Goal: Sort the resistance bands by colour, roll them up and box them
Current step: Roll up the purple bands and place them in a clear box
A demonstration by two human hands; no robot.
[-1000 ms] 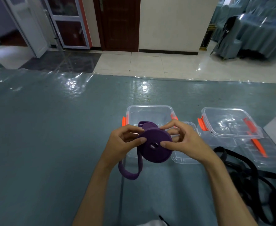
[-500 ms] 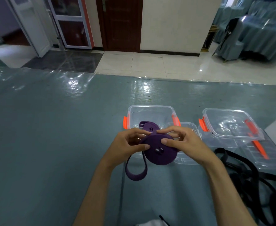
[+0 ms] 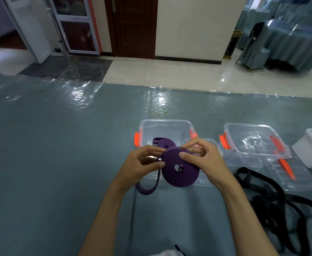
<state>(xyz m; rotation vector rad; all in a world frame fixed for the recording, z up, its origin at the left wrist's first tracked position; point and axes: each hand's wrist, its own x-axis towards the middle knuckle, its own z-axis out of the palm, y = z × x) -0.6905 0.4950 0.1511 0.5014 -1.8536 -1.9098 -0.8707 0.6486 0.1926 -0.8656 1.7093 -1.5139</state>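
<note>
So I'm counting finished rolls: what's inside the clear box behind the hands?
One rolled purple band shows inside the clear box. The hands and the purple roll they hold cover the box's near part, so more could be hidden there.

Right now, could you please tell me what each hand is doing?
Left hand: grips the rolled purple rubber resistance band.
Right hand: grips the same roll.

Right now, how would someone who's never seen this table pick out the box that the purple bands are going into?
On the grey-blue table, two clear plastic boxes with orange latches stand side by side. It is the left clear box, just beyond both hands. Unlike the right clear box, it already holds a small rolled purple band.
</note>
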